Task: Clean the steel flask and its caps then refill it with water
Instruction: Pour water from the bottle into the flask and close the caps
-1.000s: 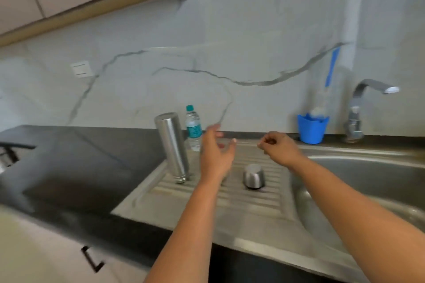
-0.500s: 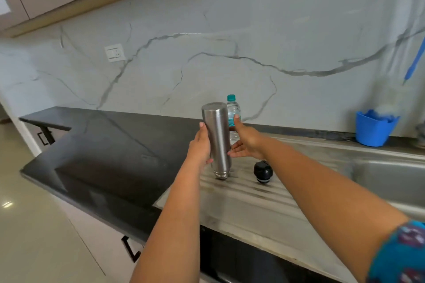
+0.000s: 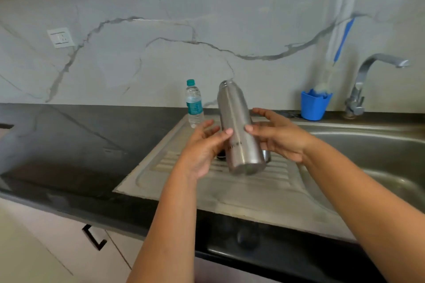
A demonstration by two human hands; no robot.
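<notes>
The steel flask (image 3: 238, 128) is held in the air above the ribbed draining board (image 3: 230, 188), tilted with its open neck up and away from me and its base toward me. My left hand (image 3: 203, 148) grips its left side and my right hand (image 3: 278, 136) grips its right side. A black inner cap (image 3: 220, 156) peeks out behind my left hand on the board. Part of the steel outer cap (image 3: 266, 156) shows behind the flask's base. A small plastic water bottle (image 3: 194, 104) with a teal cap stands at the back of the board.
The steel sink basin (image 3: 379, 151) lies to the right, with a tap (image 3: 368, 80) at its back. A blue cup (image 3: 315, 105) holding a brush stands by the tap. Black countertop (image 3: 69, 140) stretches left. A marble wall rises behind.
The flask, upside down on the board before, has been lifted and turned neck-up between both hands, and carried a little right. My view has shifted back toward the sink.
</notes>
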